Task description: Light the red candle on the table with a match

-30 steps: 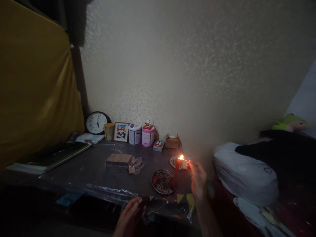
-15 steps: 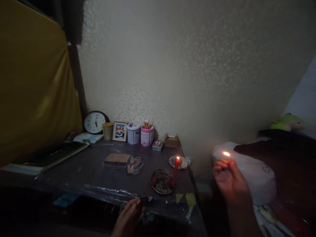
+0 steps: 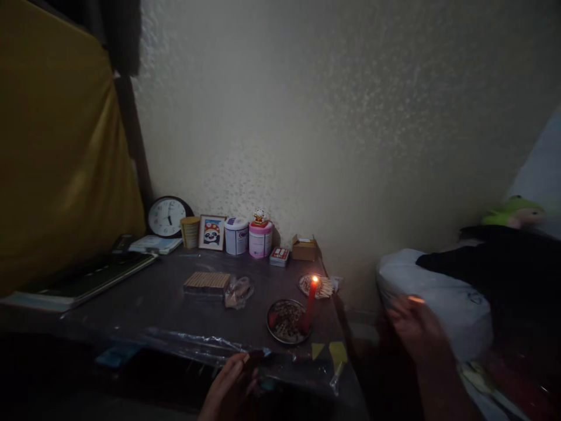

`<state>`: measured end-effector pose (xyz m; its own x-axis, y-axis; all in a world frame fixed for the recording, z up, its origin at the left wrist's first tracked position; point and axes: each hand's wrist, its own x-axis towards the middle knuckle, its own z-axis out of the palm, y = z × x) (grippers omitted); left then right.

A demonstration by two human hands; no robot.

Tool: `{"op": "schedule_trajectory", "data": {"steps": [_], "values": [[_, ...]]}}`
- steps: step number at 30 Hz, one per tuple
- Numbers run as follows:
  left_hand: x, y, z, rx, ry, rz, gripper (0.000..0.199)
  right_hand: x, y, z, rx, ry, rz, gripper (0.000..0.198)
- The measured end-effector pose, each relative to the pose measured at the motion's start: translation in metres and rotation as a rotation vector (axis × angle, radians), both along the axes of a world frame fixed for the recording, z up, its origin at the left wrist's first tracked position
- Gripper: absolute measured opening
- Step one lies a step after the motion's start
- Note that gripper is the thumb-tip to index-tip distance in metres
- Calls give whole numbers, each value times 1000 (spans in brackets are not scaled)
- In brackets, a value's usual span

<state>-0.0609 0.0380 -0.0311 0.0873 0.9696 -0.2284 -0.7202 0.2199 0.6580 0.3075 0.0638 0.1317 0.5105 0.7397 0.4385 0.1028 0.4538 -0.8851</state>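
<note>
Dim room, table [image 3: 175,304] with 1 lit red candle [image 3: 311,298].
Right hand [image 3: 414,327] blurred, pinching glowing match [image 3: 415,300]; left hand [image 3: 230,383] gripping dark matchbox [image 3: 255,355].

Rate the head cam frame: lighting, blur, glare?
Head view: very dim, with the candle flame the only bright spot, a small glow lighting the plate beside it. The right hand is motion-blurred, the match tip a faint orange streak. The left hand at the bottom edge is dark but sharper. Plastic sheet on the table edge shows weak glare. The wall is grainy.
</note>
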Motion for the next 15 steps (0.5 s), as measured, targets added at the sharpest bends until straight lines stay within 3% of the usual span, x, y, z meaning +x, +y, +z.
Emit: {"op": "schedule_trajectory", "data": {"steps": [6, 15], "values": [[-2, 1, -5, -23, 20, -4, 40, 6, 25, -36, -151, -61, -17, 23], [-1, 1, 0, -33, 55, -11, 38, -12, 58, -66, -208, -259, -122, 20]]}}
